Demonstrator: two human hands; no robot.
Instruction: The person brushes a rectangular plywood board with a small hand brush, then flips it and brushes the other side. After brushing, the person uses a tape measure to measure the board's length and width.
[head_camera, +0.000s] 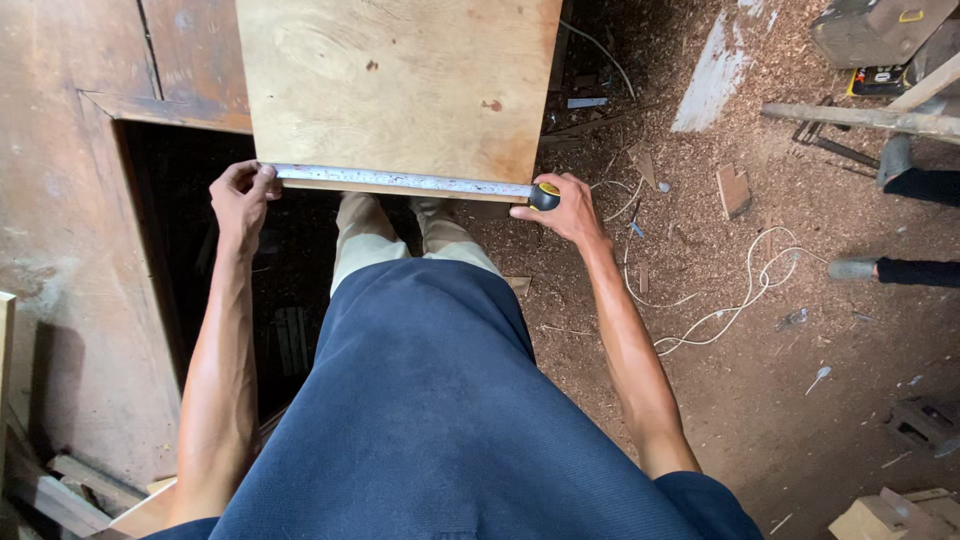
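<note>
Centrally, a pale plywood board lies flat, and serves as the landmark. A metal measuring tape is stretched along the board's near edge, touching it from corner to corner. At the near left corner, the left hand pinches the free end of the tape between thumb and fingers, closed on it. At the near right corner, the right hand is closed around the tape's black-and-yellow case, which sits just off the board's corner. Below the near edge, the person's beige trousers and dark blue shirt fill the view. Left of the board, a dark opening shows in a worn wooden surface. Right of the board, a white cable loops over a sawdust-covered floor, with a small wood offcut nearby. Farther right, another person's dark sleeve enters the frame.
</note>
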